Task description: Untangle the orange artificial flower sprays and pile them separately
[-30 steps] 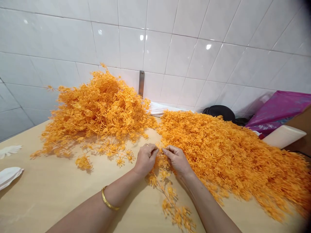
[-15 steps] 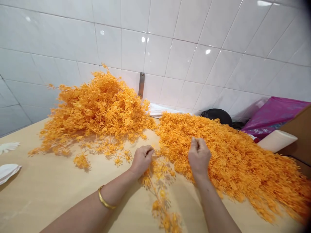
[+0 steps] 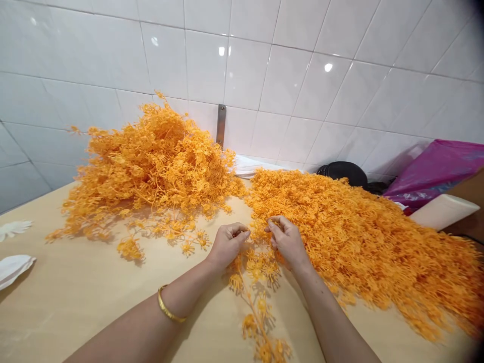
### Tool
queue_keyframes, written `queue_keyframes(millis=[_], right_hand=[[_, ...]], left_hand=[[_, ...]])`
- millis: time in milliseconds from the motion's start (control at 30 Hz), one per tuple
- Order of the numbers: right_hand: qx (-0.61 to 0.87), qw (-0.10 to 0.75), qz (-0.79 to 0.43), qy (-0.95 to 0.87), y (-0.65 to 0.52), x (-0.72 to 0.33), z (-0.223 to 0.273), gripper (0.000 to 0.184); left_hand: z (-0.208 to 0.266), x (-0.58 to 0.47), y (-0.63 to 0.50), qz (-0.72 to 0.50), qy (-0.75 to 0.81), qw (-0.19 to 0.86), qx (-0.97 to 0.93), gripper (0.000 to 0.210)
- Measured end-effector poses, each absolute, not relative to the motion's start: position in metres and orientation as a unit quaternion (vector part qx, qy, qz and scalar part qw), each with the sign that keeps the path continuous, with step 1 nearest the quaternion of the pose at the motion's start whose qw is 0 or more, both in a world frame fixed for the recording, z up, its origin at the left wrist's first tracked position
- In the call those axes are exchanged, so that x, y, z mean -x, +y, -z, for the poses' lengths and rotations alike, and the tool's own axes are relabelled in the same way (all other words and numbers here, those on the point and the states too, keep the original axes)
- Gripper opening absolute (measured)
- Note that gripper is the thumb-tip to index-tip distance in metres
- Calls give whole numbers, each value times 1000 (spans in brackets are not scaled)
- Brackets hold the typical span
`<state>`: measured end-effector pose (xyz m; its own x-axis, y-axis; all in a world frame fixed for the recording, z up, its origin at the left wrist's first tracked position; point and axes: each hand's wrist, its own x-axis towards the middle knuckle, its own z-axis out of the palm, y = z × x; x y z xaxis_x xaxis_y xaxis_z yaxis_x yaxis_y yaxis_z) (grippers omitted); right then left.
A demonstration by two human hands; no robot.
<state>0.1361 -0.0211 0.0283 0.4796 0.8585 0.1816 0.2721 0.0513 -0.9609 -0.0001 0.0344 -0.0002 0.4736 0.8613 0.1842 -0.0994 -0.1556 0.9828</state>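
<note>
In the middle of the table, my left hand (image 3: 227,246) is closed in a pinch on the upper end of an orange artificial flower stem (image 3: 252,305). The stem runs down toward me and bears several small spiky blossoms. Close on the right, my right hand (image 3: 290,245) faces the left one with a small gap between them. Its thumb and index finger are curled together; whatever lies between them is too small to make out. Behind my right hand spreads a flat heap of orange sprigs (image 3: 355,237).
A taller pile of orange sprigs (image 3: 151,166) stands at the back left against the tiled wall (image 3: 302,30). White petal-like pieces (image 3: 15,269) lie at the left edge. Far right are a purple bag (image 3: 434,171), a cream-coloured object (image 3: 446,212) and a black item (image 3: 346,173).
My right hand has come left and from a fist to a pinch beside my left hand. The left hand, still pinching the stem, has shifted slightly right.
</note>
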Motion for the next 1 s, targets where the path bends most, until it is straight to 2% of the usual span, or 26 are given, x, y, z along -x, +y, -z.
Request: queue_keyframes(millis=[200,300,400,500,567,633,733,867,1000], right_hand=[[622,551,-327,-451,-20,-129,-25,33],[587,554,-336,-485,-19,-124,-22,25],[587,610,-260,-465,-20,-132,-26,25],[599,717,-183,-307,-23,-154,-34,24],[590,751,-166,-247,-25,-165,-40,25],[606,713,-182,-303,-27,-164,-41,25],[626,605,-179,-459,-28,-147,-40,25],[624,497,-195,-571,-26,-128,-35,22],[622,435,-166,-630,-24,-122,-28,26]], left_hand=[[-7,0,31,-406,275,623,-610,19],[-7,0,31,-389,267,613,-633,18],[-4,0,30,-366,259,591,-671,17],[0,2,29,-355,268,532,-720,16],[1,2,28,-351,277,505,-738,17],[1,3,27,-350,279,502,-740,17],[-2,2,26,-350,272,507,-739,17],[-4,1,25,-354,244,511,-744,15],[-6,1,24,-356,245,508,-745,15]])
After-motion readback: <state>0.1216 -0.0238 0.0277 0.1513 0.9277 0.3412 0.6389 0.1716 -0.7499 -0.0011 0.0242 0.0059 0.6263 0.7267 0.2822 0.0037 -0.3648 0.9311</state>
